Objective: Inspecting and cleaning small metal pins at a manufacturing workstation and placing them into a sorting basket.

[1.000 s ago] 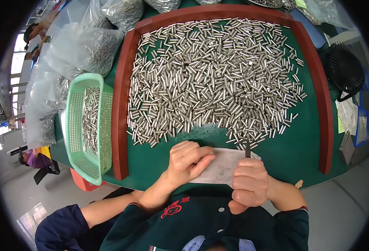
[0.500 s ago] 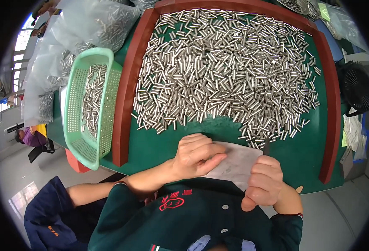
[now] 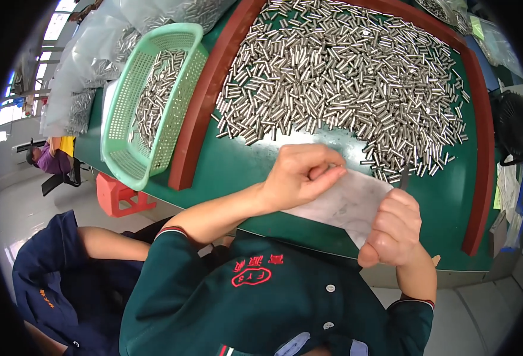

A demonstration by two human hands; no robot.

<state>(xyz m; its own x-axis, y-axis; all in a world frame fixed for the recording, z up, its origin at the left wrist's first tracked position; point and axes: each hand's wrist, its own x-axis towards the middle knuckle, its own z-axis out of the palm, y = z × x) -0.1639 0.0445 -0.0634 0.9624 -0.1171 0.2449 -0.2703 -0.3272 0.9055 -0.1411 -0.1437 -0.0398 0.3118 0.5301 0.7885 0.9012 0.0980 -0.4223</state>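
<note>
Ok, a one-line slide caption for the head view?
Left hand at a pale sheet, right hand around a dark tool, metal pins beyond.

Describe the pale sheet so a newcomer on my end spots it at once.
Find the green tabletop spread with short silvery rods, then look to its near edge. There, between the person's left hand and right hand, is the pale sheet. Unlike the many small, shiny rods beyond it, it is one broad, whitish piece with grey smudges.
</note>
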